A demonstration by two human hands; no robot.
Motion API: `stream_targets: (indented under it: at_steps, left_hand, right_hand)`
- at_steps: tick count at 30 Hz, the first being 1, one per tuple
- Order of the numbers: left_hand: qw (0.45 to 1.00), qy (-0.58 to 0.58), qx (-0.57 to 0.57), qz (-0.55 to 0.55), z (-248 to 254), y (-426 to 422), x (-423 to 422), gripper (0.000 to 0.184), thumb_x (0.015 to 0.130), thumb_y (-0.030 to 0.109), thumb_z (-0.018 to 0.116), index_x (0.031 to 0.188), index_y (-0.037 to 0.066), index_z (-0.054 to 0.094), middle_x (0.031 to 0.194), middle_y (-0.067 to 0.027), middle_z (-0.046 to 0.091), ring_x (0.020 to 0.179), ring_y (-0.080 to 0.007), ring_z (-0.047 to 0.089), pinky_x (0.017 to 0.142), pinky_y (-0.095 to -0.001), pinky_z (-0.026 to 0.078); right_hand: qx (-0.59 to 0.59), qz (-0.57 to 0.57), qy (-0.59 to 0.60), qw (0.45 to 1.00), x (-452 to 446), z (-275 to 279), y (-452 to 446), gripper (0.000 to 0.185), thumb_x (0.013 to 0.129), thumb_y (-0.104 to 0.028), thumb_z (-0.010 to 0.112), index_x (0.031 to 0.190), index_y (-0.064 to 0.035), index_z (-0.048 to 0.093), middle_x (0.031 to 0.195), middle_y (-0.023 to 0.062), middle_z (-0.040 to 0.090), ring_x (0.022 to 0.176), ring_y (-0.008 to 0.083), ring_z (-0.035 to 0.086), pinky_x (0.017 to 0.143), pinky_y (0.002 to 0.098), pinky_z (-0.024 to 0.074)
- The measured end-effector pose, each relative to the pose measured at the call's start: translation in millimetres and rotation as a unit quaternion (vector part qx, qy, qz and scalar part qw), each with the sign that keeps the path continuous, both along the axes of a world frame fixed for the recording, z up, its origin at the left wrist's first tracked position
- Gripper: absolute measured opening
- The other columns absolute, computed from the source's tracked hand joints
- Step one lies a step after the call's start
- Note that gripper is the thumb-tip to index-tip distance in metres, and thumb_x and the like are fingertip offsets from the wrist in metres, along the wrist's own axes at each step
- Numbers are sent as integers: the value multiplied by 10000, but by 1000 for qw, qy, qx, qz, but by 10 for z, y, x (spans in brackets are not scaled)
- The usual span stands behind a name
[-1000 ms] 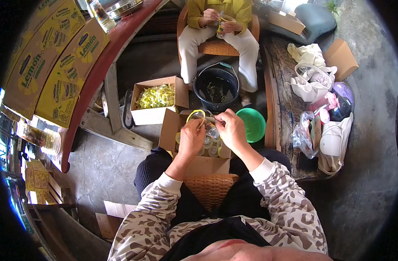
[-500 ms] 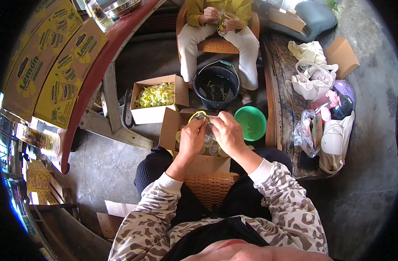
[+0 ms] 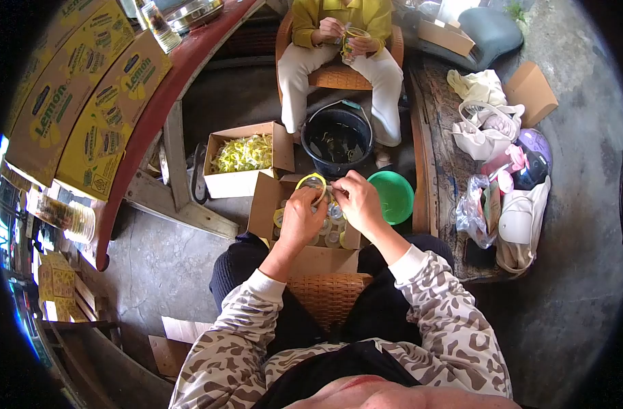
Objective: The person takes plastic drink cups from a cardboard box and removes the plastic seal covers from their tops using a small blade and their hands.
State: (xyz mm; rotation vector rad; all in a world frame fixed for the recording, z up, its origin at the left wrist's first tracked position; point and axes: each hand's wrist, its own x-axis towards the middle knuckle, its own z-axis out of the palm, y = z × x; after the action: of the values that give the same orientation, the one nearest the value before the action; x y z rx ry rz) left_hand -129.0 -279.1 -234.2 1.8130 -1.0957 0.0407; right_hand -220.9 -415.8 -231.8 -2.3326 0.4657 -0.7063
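Observation:
My left hand (image 3: 302, 217) is wrapped around a clear plastic cup with a yellow rim (image 3: 312, 178), held over an open cardboard box (image 3: 262, 204). Close beside the cup's right side, my right hand (image 3: 358, 203) has its fingers pinched together. Whatever lies between those fingertips is too small to make out. Beneath both hands, several clear cups (image 3: 333, 237) lie inside the box, partly covered by my fingers.
A box of yellow strips (image 3: 243, 155), a black bucket (image 3: 335, 163) and a green basin (image 3: 397, 198) stand ahead. Opposite sits a person (image 3: 342, 20) holding a similar cup. Bags (image 3: 489, 129) lie on the bench at right; lemon cartons (image 3: 114, 116) stand at left.
The cup's rim has tilted to show more of its opening. My right hand has shifted slightly right and down, its fingers now beside the cup. The person opposite has moved their cup slightly.

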Motion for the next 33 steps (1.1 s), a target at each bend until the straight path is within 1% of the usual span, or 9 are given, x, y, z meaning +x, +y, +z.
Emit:
stream_targets:
  at_steps: [3, 7, 16, 18, 19, 22, 24, 30, 33]
  left_hand:
    - [998, 38, 34, 21, -5, 25, 21, 135, 876, 64, 676, 857, -51, 609, 784, -192, 608, 690, -341, 604, 630, -408, 463]
    - [998, 48, 24, 15, -15, 16, 32, 154, 905, 85, 654, 851, -47, 595, 758, -196, 584, 665, -340, 583, 620, -410, 452]
    - [997, 68, 38, 2, -31, 14, 41, 162, 919, 83, 623, 851, -60, 596, 766, -213, 611, 668, -351, 609, 620, -413, 456]
    - [992, 105, 67, 11, 14, 21, 10, 115, 898, 60, 621, 846, -35, 582, 820, -225, 608, 783, -440, 609, 666, -465, 473]
    - [992, 105, 66, 10, 6, 20, 8, 115, 898, 60, 621, 846, -35, 582, 820, -225, 608, 783, -440, 609, 666, -465, 473]
    - [993, 97, 61, 13, -53, 23, 22, 104, 901, 61, 613, 856, -31, 593, 847, -227, 623, 805, -441, 616, 684, -476, 481]
    - [998, 41, 41, 17, -84, 20, 30, 142, 917, 68, 609, 849, -56, 603, 773, -229, 630, 697, -387, 640, 617, -432, 470]
    - [998, 48, 47, 17, -182, 3, 48, 133, 917, 66, 608, 853, -50, 605, 771, -230, 628, 705, -403, 635, 622, -441, 471]
    - [998, 38, 54, 20, -172, -11, 34, 135, 918, 76, 609, 856, -44, 609, 771, -232, 628, 709, -409, 633, 621, -444, 470]
  right_hand:
    - [-44, 27, -53, 997, -45, 41, 46, 58, 787, -36, 711, 840, -45, 688, 826, 80, 590, 736, 280, 644, 635, 401, 514]
    - [-70, 5, -52, 996, -63, 131, 65, 64, 789, -30, 714, 842, -45, 683, 808, 72, 574, 710, 275, 630, 632, 396, 516]
    - [-183, 43, -80, 979, -77, 137, 144, 192, 748, 10, 713, 927, -40, 668, 837, 63, 553, 807, 252, 606, 675, 378, 521]
    - [-198, 37, -69, 977, -73, 128, 172, 204, 746, 10, 714, 939, -39, 665, 842, 66, 551, 816, 254, 605, 685, 378, 520]
    - [-212, 32, -60, 975, -66, 118, 190, 217, 745, 10, 715, 950, -39, 663, 848, 70, 549, 825, 256, 604, 695, 379, 519]
    - [-216, 34, -58, 974, -34, 83, 216, 207, 768, -6, 688, 971, -22, 652, 866, 84, 544, 842, 258, 603, 704, 377, 520]
    - [-220, 35, -54, 973, -22, 58, 217, 182, 794, -24, 663, 975, -9, 644, 878, 94, 539, 849, 258, 602, 705, 374, 525]
    - [-184, 14, -48, 982, 2, 11, 226, 257, 736, 22, 699, 990, -16, 681, 862, 92, 557, 852, 281, 609, 723, 401, 510]
    - [-187, 18, -34, 982, 2, -18, 218, 157, 772, -5, 645, 925, -5, 611, 896, 119, 530, 889, 284, 586, 743, 396, 518]
